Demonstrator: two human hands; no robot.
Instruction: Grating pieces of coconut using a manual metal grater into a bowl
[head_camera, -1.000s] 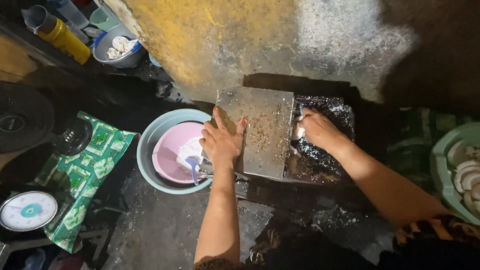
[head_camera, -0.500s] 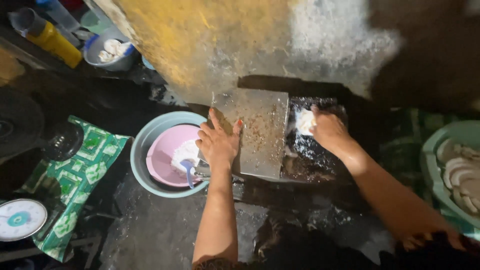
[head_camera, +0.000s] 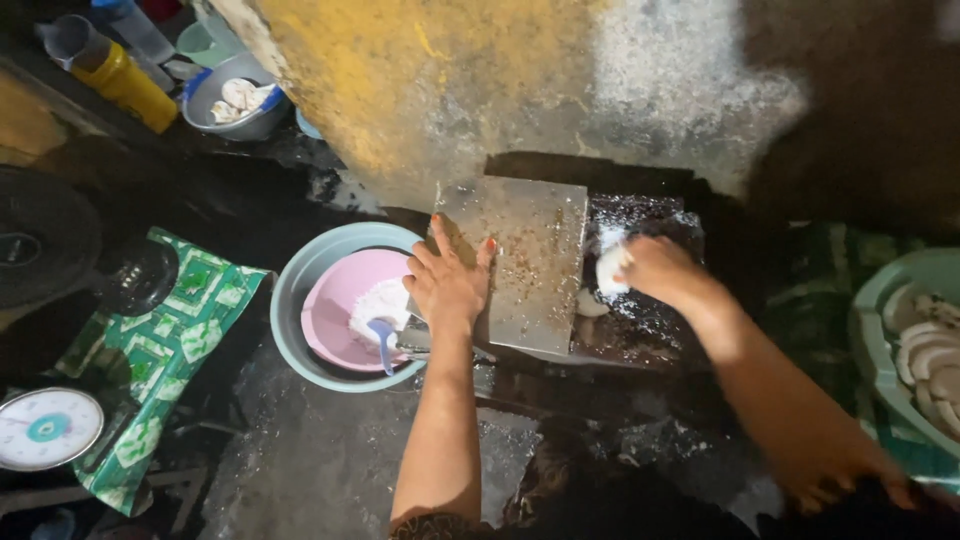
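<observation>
Left hand lay flat, fingers spread, on left edge of grey speckled metal board; right hand fingers closed around white lump just right of board.

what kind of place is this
Probably a rough, floor-level food prep spot: a metal grater board steadied by the left hand, basins of white slices, and a dial weighing scale.
</observation>
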